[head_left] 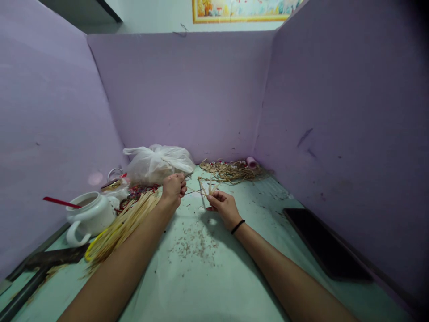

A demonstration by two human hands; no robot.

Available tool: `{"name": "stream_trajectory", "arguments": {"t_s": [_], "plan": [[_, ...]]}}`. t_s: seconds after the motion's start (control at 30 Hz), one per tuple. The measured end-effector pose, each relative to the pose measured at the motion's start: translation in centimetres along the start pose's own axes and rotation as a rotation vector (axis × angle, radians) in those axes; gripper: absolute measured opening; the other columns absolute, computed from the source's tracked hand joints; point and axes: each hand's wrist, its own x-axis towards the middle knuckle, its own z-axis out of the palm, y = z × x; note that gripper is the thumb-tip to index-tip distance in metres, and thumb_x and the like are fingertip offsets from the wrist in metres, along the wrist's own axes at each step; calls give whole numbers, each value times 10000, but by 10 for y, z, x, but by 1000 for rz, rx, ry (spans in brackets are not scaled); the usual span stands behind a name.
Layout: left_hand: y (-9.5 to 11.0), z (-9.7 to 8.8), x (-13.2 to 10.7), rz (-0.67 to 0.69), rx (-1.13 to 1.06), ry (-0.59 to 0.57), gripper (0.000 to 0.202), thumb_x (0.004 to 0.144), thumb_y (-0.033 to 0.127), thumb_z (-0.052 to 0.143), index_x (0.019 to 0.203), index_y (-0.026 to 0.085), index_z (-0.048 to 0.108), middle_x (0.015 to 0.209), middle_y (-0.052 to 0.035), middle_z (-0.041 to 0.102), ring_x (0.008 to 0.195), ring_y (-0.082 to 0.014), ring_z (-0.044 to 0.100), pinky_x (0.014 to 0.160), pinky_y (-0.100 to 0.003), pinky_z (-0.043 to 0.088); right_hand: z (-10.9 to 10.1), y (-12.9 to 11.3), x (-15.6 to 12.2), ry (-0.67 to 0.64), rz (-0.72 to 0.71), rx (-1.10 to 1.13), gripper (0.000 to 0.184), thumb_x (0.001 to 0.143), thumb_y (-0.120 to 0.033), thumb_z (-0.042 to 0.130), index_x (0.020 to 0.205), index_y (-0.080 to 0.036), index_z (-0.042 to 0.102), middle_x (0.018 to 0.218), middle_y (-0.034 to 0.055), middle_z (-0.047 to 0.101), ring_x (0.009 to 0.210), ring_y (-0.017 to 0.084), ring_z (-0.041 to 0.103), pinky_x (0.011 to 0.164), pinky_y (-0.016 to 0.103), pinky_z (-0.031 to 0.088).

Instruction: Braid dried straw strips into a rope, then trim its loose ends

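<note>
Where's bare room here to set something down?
Between the right forearm and black slab, and between the right forearm and left forearm, nearer than the scattered bits. The left is crowded: white pot, straw bundle, plastic bag.

A pale green tabletop (184, 297) fills the lower middle of the frame. Fine brown scraps (194, 243) are scattered near its centre. Toward the left sit a white pot (100, 217), a bundle of pale straw (132, 223) and a knotted plastic bag (157, 163) — farther right, tangled brown cords (226, 172) and, lower right, a dark flat slab (326, 243).
</note>
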Motion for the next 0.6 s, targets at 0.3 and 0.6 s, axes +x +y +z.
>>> {"name": "stream_trajectory", "arguments": {"t_s": [0.3,0.6], "plan": [[22,-8,-25,329,507,69,152,679,142,503,777,134,619,643,-6,601,394,-56,428,434,-207,337,-5,3,4,16,-75,-152,256,553,-375,671,566,-156,540,504,-40,489,447,76,436,431,223,457],[-25,15,-26,309,760,-344,312,714,353,476,489,153,558,407,9,496,375,-82,423,398,-189,272,-1,2,-1,-126,-137,-221,143,562,-252,670,634,-143,613,534,-22,576,491,86,502,494,219,454]]}}
